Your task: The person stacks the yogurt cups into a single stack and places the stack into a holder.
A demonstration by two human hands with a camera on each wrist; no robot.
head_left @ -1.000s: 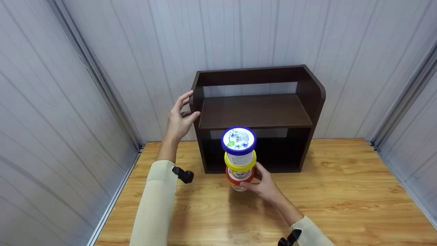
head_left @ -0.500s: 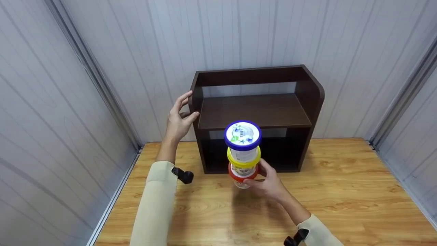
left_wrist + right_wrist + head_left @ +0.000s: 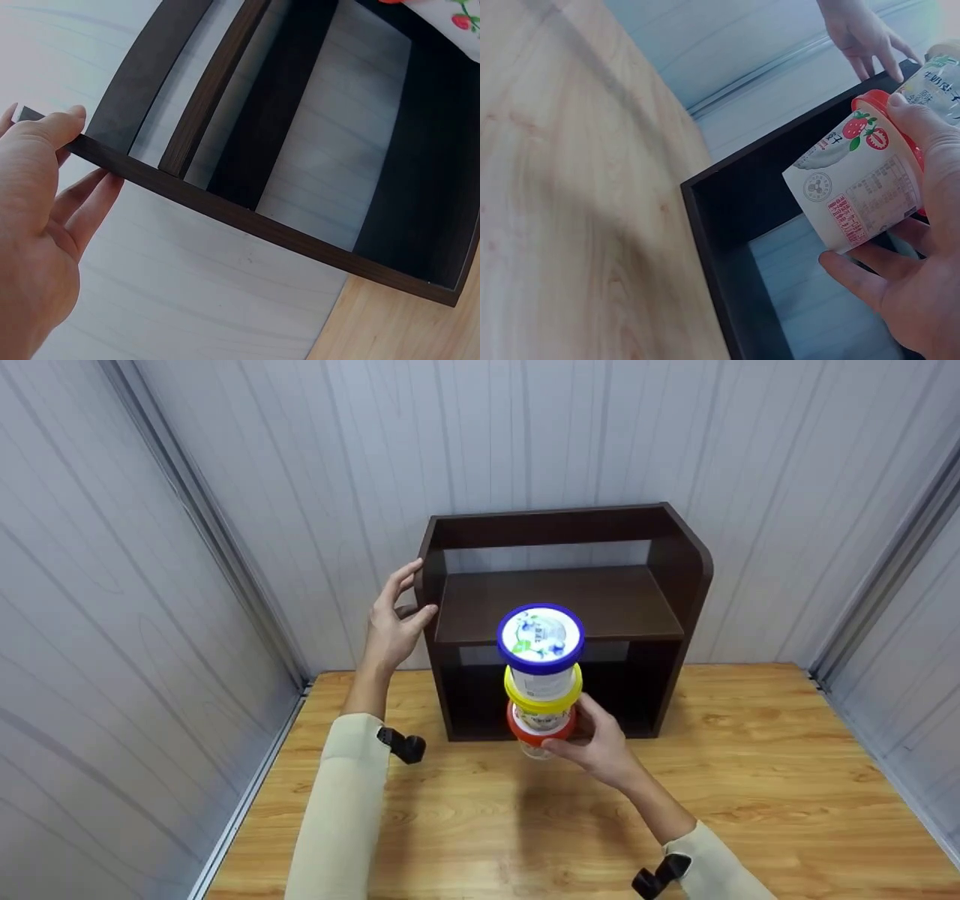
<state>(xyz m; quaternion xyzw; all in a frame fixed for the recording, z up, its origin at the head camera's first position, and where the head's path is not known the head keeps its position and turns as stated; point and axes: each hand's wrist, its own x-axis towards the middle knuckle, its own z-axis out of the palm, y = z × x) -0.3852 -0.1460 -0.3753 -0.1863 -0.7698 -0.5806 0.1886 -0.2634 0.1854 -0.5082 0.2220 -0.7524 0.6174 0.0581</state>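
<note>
My right hand (image 3: 606, 746) grips the bottom tub (image 3: 855, 184) of a three-high stack, thumb on one side and fingers on the other. That tub is white with a strawberry print and a red lid. On it sits a yellow-lidded tub (image 3: 544, 702), topped by a blue-lidded tub (image 3: 540, 639). The stack is held upright above the table, in front of a dark brown two-level shelf (image 3: 562, 600). My left hand (image 3: 394, 630) pinches the front edge of the shelf's left side panel (image 3: 247, 217), thumb and fingers on opposite faces.
The shelf stands on a wood-grain table (image 3: 787, 780) near the back wall (image 3: 525, 435). Its upper board is at about the blue lid's height in the head view. Pale panels (image 3: 150, 622) close in the left and right sides.
My right hand has raised the stack of tubs and carried it slightly right, up toward the shelf in the head view. My left hand stays on the side panel.
</note>
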